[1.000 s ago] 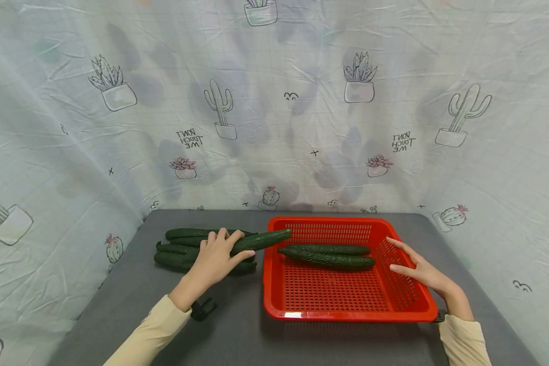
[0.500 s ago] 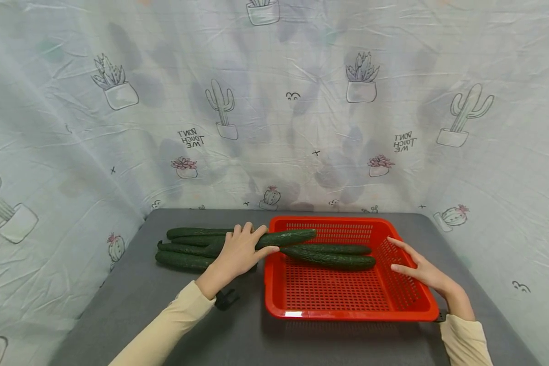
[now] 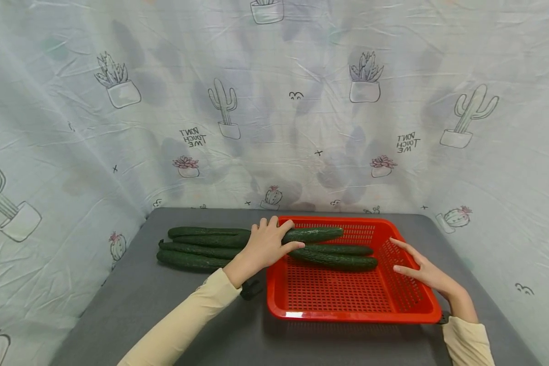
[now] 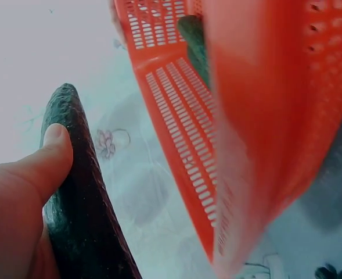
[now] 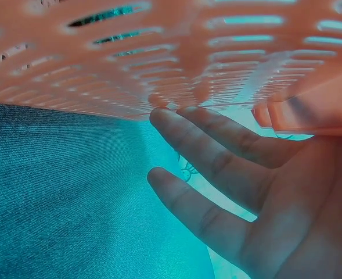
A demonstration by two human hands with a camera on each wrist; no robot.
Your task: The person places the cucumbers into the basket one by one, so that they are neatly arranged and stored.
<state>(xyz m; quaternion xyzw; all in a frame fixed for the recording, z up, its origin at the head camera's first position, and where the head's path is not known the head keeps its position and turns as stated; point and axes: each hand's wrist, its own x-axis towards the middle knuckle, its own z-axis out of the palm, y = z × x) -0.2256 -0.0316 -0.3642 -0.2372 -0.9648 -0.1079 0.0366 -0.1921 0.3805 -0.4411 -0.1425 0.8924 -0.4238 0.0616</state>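
Observation:
My left hand grips a long dark green cucumber, its far end reaching over the left rim of the red plastic basket. In the left wrist view the thumb lies along the cucumber, beside the basket's wall. Inside the basket, two cucumbers lie side by side toward the back. My right hand is at the basket's right side, with thumb and one finger extended over the rim. In the right wrist view its other fingers stretch straight, tips right at the perforated outer wall.
Several more cucumbers lie together on the grey table left of the basket, partly hidden by the left arm. Pale curtains with cactus prints surround the table at the back and sides.
My left hand has carried the cucumber rightward, from over the pile to over the basket's left side. The right hand has stayed at the basket's right side.

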